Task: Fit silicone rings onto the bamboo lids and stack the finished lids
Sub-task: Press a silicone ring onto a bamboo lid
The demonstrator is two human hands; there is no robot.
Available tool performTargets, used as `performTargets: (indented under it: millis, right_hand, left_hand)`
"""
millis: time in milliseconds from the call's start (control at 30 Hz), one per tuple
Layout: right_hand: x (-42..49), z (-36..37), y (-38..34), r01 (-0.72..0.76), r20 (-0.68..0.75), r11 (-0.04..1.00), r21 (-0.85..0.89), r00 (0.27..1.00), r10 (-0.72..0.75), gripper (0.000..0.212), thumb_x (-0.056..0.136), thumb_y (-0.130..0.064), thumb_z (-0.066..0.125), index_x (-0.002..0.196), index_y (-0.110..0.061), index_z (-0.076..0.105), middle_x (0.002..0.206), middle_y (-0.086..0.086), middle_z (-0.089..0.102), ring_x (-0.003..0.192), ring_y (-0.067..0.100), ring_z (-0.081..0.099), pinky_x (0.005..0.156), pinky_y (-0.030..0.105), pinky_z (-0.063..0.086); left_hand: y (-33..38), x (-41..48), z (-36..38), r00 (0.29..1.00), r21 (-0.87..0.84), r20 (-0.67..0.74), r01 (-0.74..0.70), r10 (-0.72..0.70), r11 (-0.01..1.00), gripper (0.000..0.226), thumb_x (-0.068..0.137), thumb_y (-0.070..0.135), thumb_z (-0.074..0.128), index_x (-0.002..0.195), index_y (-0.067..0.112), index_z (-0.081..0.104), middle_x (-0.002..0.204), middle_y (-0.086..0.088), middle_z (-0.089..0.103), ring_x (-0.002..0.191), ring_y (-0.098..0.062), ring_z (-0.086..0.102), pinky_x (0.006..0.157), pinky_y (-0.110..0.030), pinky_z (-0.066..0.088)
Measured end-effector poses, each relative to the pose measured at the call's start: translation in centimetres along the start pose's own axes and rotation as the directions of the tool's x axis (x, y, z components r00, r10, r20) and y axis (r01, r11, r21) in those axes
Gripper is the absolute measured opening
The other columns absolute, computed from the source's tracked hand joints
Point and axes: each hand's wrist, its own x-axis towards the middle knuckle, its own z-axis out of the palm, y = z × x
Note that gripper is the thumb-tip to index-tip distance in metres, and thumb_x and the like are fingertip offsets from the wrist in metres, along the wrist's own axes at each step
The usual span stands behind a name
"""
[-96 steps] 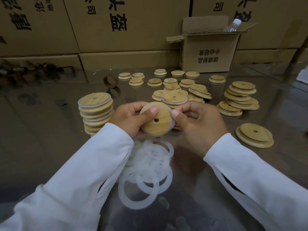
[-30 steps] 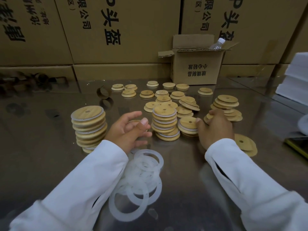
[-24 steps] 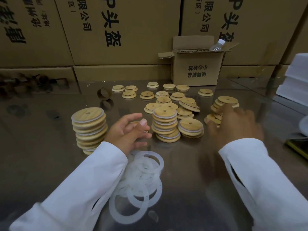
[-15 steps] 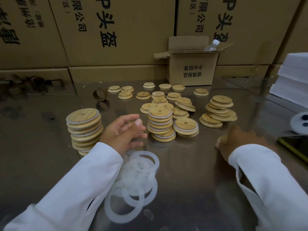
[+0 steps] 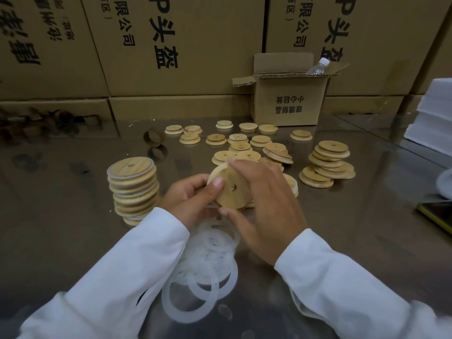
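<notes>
**Item in hand: bamboo lid** (image 5: 232,192). You hold it tilted above the surface (image 5: 73,228), its holed face towards you.
- Left hand (image 5: 188,201): its grip is closed on the lid's left edge, with the thumb pressed on the face.
- Right hand (image 5: 269,206): its grip spans the lid, fingers over the top rim and thumb at the lower rim.
- Whether a ring is already pinched under the lid cannot be told.

**Step, as judged:** seating a ring on this lid.
- Keep your left thumb as the anchor and turn the lid with your right hand.
- Hook the ring over the stepped edge at one spot, then walk it round, so it sits flat with no twist.
- Check the whole rim before you let go.

**Stock on the surface:**
- Silicone rings (image 5: 208,260): a loose overlapping pile just below your hands.
- Finished stack (image 5: 133,187): to your left, leaning a little. Set the next lid on it squarely.
- Bare lids (image 5: 327,162): piled to your right, with more scattered behind.

**Containers:**
- Small carton (image 5: 288,104): flaps open at the far edge, with a plastic bottle (image 5: 319,67) poking out. Anything else inside is hidden.
- Large cartons (image 5: 186,45): stacked behind it and closed, so their contents cannot be seen.
</notes>
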Motion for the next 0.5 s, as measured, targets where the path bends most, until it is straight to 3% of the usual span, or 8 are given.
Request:
performTargets:
  millis: [67,167,233,333,500]
  right_hand:
    - [-0.1,0.5,0.0,-0.029,0.025,0.998,0.059,0.999,0.028,0.077,0.071,-0.031,0.072,0.134,-0.025,0.028,0.128,0.002,0.051,0.117,0.015,0.042,0.096,0.033,0.042]
    - [-0.2,0.8,0.7,-0.167,-0.007,0.973,0.157,0.985,0.170,0.088,0.069,-0.029,0.079,0.137,-0.032,0.023,0.125,-0.007,0.045,0.115,0.008,0.043,0.095,0.019,0.037]
    - [-0.3,0.9,1.2,-0.269,0.028,0.955,0.123,0.963,0.268,0.068,0.074,-0.029,0.074,0.131,-0.029,0.036,0.117,-0.012,0.045,0.109,0.005,0.044,0.089,0.016,0.039]
    - [-0.8,1.4,1.3,-0.242,0.278,0.969,-0.057,0.928,0.248,0.027,0.085,-0.037,0.058,0.111,-0.030,0.058,0.109,-0.011,0.053,0.106,0.009,0.045,0.084,0.024,0.041]
    - [-0.6,1.9,1.0,-0.185,0.388,0.977,-0.108,0.897,0.212,0.033,0.090,-0.044,0.047,0.118,-0.032,0.059,0.108,-0.007,0.053,0.108,0.011,0.039,0.081,0.025,0.035]
  left_hand:
    - [-0.1,0.1,-0.1,0.999,0.017,-0.049,0.002,-0.001,1.000,0.029,0.066,0.033,0.062,0.079,0.006,0.067,0.069,-0.012,0.067,0.061,-0.020,0.065,0.058,-0.026,0.055]
    - [0.0,0.6,-0.5,0.985,0.005,-0.172,-0.002,0.003,1.000,0.017,0.075,0.027,0.060,0.068,0.016,0.070,0.066,-0.005,0.069,0.060,-0.016,0.067,0.052,-0.024,0.054]
    - [0.0,1.0,-0.7,0.964,-0.010,-0.265,-0.010,0.007,1.000,0.029,0.086,0.022,0.056,0.062,0.023,0.072,0.068,0.001,0.070,0.066,-0.015,0.068,0.051,-0.025,0.054]
    - [0.2,1.2,-1.0,0.941,-0.068,-0.338,-0.025,0.000,0.997,0.038,0.090,0.023,0.052,0.057,0.031,0.071,0.081,0.000,0.065,0.078,-0.016,0.064,0.053,-0.026,0.055]
    - [-0.1,1.1,-0.8,0.949,-0.118,-0.314,-0.012,-0.026,0.993,0.034,0.091,0.021,0.051,0.063,0.025,0.070,0.086,-0.002,0.066,0.090,-0.022,0.063,0.058,-0.029,0.057]
